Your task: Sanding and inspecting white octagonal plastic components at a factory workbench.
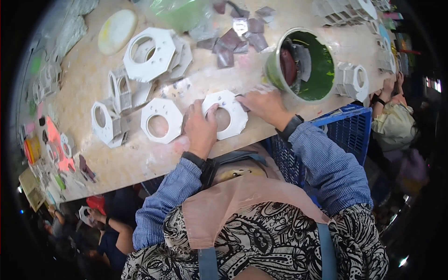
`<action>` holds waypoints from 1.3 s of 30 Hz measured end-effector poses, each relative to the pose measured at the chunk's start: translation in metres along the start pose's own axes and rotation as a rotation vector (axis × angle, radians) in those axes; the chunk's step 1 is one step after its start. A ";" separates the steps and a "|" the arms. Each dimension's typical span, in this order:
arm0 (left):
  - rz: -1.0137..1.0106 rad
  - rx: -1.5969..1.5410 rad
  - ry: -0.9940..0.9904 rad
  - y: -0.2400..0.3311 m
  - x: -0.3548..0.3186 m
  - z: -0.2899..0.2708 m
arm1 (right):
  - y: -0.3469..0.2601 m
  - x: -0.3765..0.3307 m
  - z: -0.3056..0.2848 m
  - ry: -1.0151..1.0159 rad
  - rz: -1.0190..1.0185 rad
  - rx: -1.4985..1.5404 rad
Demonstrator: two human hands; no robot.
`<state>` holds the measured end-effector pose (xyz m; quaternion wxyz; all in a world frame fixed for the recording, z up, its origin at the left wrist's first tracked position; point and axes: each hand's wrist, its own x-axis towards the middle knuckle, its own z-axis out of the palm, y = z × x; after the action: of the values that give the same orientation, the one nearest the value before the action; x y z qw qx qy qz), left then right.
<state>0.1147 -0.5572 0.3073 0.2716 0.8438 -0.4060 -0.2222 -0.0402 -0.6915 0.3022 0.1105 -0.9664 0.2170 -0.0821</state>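
A white octagonal ring (238, 123) with a round hole lies on the table just in front of me. My left hand (200, 128) grips its left side, thumb over the rim by the hole. At the ring's upper right edge, my right hand (267, 108) pinches a small dark piece (242, 102) that looks like sandpaper and touches the ring. Another white octagonal ring (162, 120) lies flat to the left of my left hand, apart from it. Beyond them several dark brown-red sandpaper-like squares (225, 57) are scattered.
A green bucket (321, 65) holding dark and grey pieces stands right of my hands. Stacked white octagonal parts (148, 55) sit at the left, more (353, 80) at the right. A blue plastic crate (345, 133) is by the table edge. Other people work at both sides.
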 end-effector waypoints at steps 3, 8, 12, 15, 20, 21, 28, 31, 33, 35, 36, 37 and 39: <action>-0.041 -0.151 -0.088 0.008 0.003 0.006 | 0.001 0.009 0.014 0.001 0.026 0.174; -0.037 -0.159 0.022 0.002 0.002 -0.009 | -0.022 0.057 0.035 0.038 0.018 0.006; 0.072 -0.032 0.019 0.001 -0.002 0.007 | 0.012 -0.006 0.055 0.341 0.144 -0.115; 0.075 -0.029 0.029 -0.001 -0.011 0.005 | -0.019 -0.020 -0.013 -0.005 0.513 0.225; 0.024 -0.313 -0.132 -0.028 0.001 0.007 | -0.035 -0.034 0.010 0.197 0.743 0.901; 0.048 -0.293 -0.146 -0.020 0.003 0.004 | -0.038 -0.036 0.001 0.227 0.756 0.913; -0.146 -0.485 -0.210 0.030 -0.009 -0.057 | -0.057 -0.018 -0.025 0.260 0.869 1.684; -0.041 -0.559 -0.264 0.029 0.003 -0.072 | -0.067 -0.016 -0.047 0.317 0.674 1.986; 0.538 -0.440 -0.219 0.021 0.011 -0.073 | -0.067 -0.013 -0.073 0.480 0.519 2.215; 0.389 -0.687 -0.425 0.064 0.005 -0.095 | -0.047 -0.019 -0.083 0.649 0.445 2.226; -0.012 -0.806 -0.587 0.097 -0.001 -0.125 | -0.052 -0.021 -0.111 0.735 0.516 2.244; 0.031 -0.990 -0.600 0.094 -0.003 -0.137 | -0.071 -0.015 -0.155 0.618 0.551 2.209; 0.036 -1.052 -0.621 0.104 -0.004 -0.156 | -0.077 -0.012 -0.179 0.651 0.631 2.273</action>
<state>0.1465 -0.5653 0.4921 0.5247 0.4853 -0.3161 -0.6239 -0.0571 -0.6501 0.4927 0.8473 -0.1590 0.2639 -0.4326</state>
